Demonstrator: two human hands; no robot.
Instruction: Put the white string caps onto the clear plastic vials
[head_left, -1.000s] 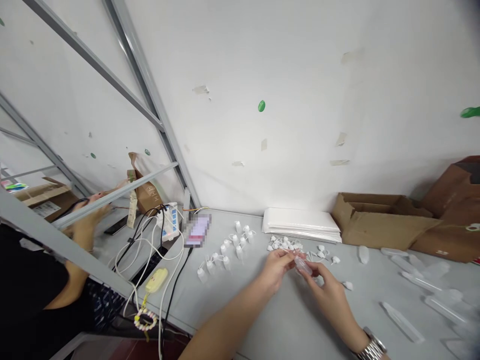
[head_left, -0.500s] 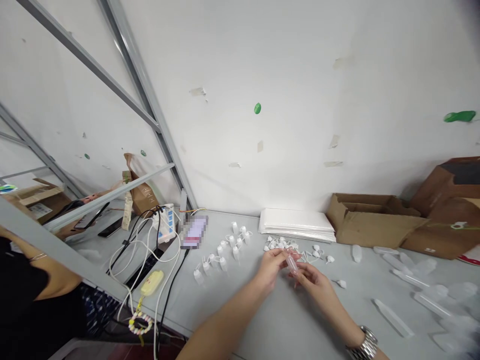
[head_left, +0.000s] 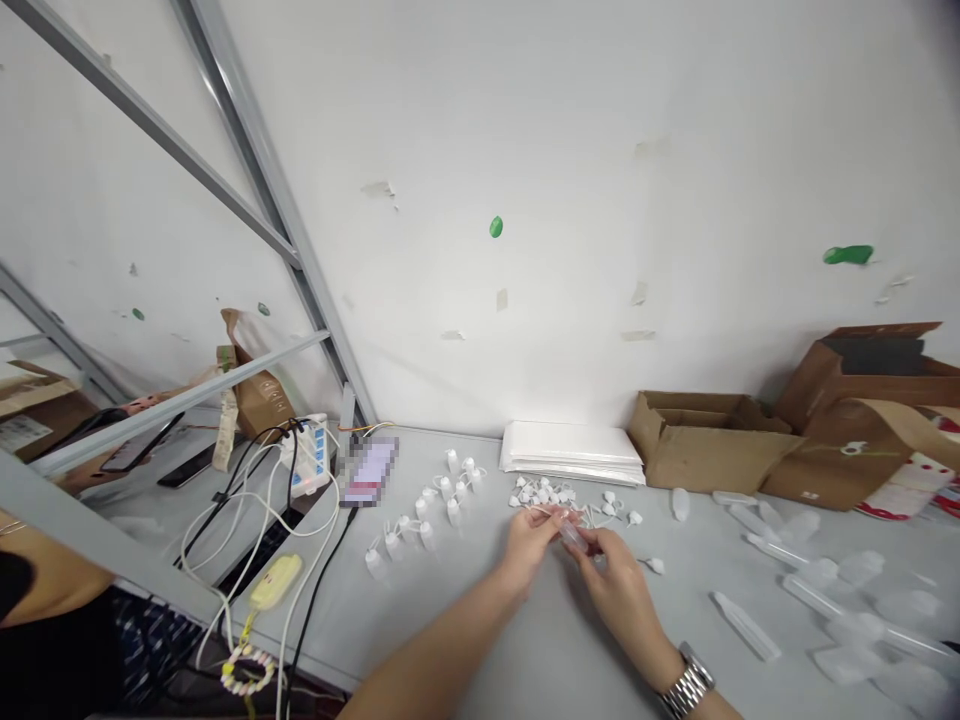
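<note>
Between my two hands lies a small clear plastic bottle, tilted just above the grey table. My left hand pinches its upper end; whether a cap is in those fingers is hidden. My right hand, with a metal watch on the wrist, is closed round the lower end. Just beyond my fingers is a pile of white caps with loops, and a single cap rests to the right. Capped bottles stand in a loose group to the left. Uncapped clear bottles lie scattered on the right.
White flat sheets are stacked by the wall. Cardboard boxes stand at the back right. On the left are a phone, a power strip, tangled cables, a yellow case and a metal frame post. Another person sits beyond the frame.
The view has swung slightly right, so everything sits further left. My right hand has closed in more around the bottle, and my left fingers are still at its upper end.
</note>
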